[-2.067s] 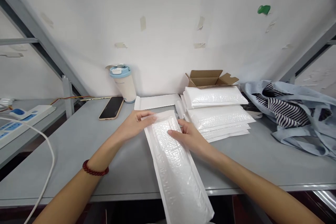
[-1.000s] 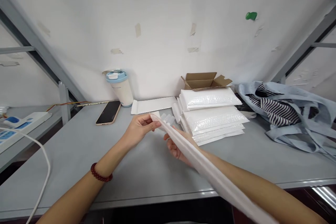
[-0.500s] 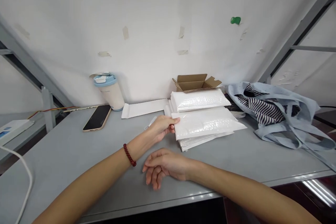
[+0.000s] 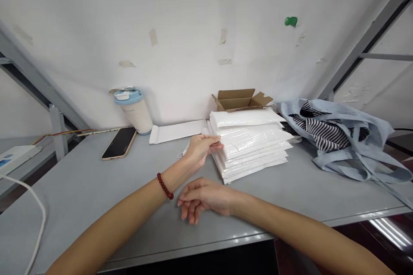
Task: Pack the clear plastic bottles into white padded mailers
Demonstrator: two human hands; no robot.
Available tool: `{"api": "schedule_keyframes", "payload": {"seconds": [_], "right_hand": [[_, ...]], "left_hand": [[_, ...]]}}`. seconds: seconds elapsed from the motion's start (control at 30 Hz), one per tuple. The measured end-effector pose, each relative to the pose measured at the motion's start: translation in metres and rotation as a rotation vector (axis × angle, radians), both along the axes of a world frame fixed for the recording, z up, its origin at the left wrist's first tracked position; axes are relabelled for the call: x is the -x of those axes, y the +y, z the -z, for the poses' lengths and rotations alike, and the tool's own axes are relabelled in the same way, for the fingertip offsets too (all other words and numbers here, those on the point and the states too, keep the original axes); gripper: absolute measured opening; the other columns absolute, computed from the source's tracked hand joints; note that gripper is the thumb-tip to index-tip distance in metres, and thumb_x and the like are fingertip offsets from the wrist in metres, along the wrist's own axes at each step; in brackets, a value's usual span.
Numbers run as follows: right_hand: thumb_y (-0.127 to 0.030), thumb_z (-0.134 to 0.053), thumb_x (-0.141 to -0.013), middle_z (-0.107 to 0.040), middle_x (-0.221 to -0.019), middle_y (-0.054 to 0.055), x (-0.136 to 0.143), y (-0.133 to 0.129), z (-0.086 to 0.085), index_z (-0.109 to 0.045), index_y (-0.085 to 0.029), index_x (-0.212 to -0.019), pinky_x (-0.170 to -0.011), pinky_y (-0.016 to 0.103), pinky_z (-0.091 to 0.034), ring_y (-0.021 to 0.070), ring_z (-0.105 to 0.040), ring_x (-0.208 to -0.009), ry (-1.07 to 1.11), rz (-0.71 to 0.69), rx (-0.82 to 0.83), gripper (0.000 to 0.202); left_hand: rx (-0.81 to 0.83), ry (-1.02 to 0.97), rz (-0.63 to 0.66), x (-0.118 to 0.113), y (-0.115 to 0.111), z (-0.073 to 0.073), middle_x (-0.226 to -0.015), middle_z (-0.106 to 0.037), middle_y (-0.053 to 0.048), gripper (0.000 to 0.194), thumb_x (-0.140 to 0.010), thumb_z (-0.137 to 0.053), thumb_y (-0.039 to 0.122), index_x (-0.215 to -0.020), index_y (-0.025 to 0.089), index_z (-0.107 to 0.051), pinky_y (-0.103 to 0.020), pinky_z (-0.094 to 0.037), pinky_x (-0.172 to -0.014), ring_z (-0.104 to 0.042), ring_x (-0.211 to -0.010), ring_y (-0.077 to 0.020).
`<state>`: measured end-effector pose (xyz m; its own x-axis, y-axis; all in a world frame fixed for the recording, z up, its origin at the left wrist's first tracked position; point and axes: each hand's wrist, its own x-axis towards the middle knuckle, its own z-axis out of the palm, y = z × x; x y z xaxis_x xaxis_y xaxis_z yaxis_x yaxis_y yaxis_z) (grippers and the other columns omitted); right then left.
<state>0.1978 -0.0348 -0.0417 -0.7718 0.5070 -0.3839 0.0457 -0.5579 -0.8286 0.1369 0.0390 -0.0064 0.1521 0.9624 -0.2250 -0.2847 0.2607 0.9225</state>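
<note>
A stack of white bubble envelopes lies on the grey table, right of centre. My left hand, with a dark red bead bracelet on the wrist, pinches the left edge of an envelope in the upper part of the stack. My right hand rests on the table in front of the stack, fingers loosely curled and apart, holding nothing. Behind the stack is an open brown cardboard box. A flat white envelope lies to the left, near the wall.
A cup with a blue lid and a phone are at the back left. On the right lies a light blue cloth bag with striped fabric. A white cable runs along the left side.
The envelope in my left hand has gone down and back onto the stack, and its edges now line up more closely with the others. My right hand has barely moved.
</note>
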Motion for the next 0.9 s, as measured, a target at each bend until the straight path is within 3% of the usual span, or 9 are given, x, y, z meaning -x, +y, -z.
{"api": "schedule_keyframes", "payload": {"seconds": [0.1, 0.23, 0.33, 0.43, 0.53, 0.67, 0.77, 0.9], "right_hand": [[-0.027, -0.060, -0.075, -0.064, -0.060, 0.002, -0.004, 0.004, -0.006, -0.059, -0.012, -0.073, -0.050, 0.021, -0.046, 0.0098, -0.058, -0.048, -0.012, 0.054, -0.046, 0.015], [-0.027, -0.058, -0.079, -0.063, -0.061, 0.001, -0.009, 0.010, -0.016, -0.057, -0.014, -0.073, -0.052, 0.021, -0.046, 0.0090, -0.058, -0.048, -0.051, 0.133, -0.147, 0.015], [-0.025, -0.055, -0.082, -0.062, -0.061, 0.000, -0.011, 0.016, -0.018, -0.055, -0.014, -0.072, -0.050, 0.021, -0.045, 0.0083, -0.057, -0.047, -0.115, 0.200, -0.246, 0.015], [-0.025, -0.054, -0.083, -0.061, -0.061, -0.001, -0.012, 0.021, -0.015, -0.053, -0.015, -0.072, -0.049, 0.021, -0.045, 0.0080, -0.056, -0.047, -0.162, 0.255, -0.379, 0.015], [-0.029, -0.053, -0.084, -0.060, -0.063, -0.001, -0.014, 0.021, -0.015, -0.053, -0.016, -0.073, -0.052, 0.023, -0.045, 0.0088, -0.056, -0.049, -0.194, 0.280, -0.495, 0.016], [-0.031, -0.051, -0.086, -0.059, -0.066, -0.001, -0.017, 0.016, -0.022, -0.053, -0.018, -0.073, -0.057, 0.025, -0.043, 0.0096, -0.055, -0.054, -0.264, 0.297, -0.666, 0.018], [-0.031, -0.049, -0.086, -0.057, -0.068, -0.001, -0.020, 0.014, -0.026, -0.054, -0.019, -0.075, -0.059, 0.026, -0.043, 0.0112, -0.055, -0.060, -0.316, 0.335, -0.834, 0.017], [-0.032, -0.047, -0.088, -0.059, -0.074, 0.001, -0.024, 0.016, -0.025, -0.056, -0.021, -0.082, -0.062, 0.027, -0.044, 0.0138, -0.056, -0.070, -0.364, 0.444, -1.098, 0.015]], "left_hand": [[-0.056, 0.109, -0.012, 0.023, 0.002, 0.000, -0.068, -0.064, -0.006, 0.013, -0.075, -0.067, 0.018, -0.067, 0.011, -0.058, -0.028, -0.054, -0.074, -0.066, -0.065, -0.0140], [-0.264, 0.556, -0.050, 0.085, 0.021, 0.008, -0.068, -0.064, -0.006, 0.008, -0.071, -0.065, 0.019, -0.073, 0.014, -0.059, -0.039, -0.053, -0.074, -0.065, -0.071, -0.0222], [-0.743, 1.265, -0.012, 0.138, 0.039, 0.021, -0.101, -0.067, -0.011, 0.022, -0.071, -0.057, 0.016, -0.092, 0.016, -0.063, -0.046, -0.043, -0.094, -0.056, -0.107, -0.0299], [-0.839, 1.656, 0.141, 0.173, 0.053, 0.035, -0.121, -0.060, -0.014, 0.041, -0.074, -0.045, 0.010, -0.112, 0.013, -0.058, -0.040, -0.037, -0.102, -0.047, -0.121, -0.0278], [-0.782, 1.742, 0.161, 0.182, 0.060, 0.043, -0.118, -0.063, -0.013, 0.042, -0.078, -0.039, 0.010, -0.115, 0.014, -0.058, -0.036, -0.042, -0.095, -0.055, -0.114, -0.0259], [-0.719, 1.789, 0.093, 0.179, 0.062, 0.044, -0.097, -0.068, -0.019, 0.031, -0.082, -0.037, 0.013, -0.097, 0.010, -0.065, -0.037, -0.047, -0.080, -0.064, -0.092, -0.0296], [-0.688, 1.805, 0.012, 0.183, 0.059, 0.038, -0.088, -0.069, -0.019, 0.030, -0.083, -0.037, 0.015, -0.092, 0.011, -0.066, -0.036, -0.046, -0.076, -0.066, -0.086, -0.0295], [-0.730, 1.752, -0.164, 0.203, 0.050, 0.018, -0.101, -0.069, -0.013, 0.030, -0.084, -0.039, 0.018, -0.099, 0.017, -0.065, -0.034, -0.045, -0.082, -0.063, -0.094, -0.0266]]}}
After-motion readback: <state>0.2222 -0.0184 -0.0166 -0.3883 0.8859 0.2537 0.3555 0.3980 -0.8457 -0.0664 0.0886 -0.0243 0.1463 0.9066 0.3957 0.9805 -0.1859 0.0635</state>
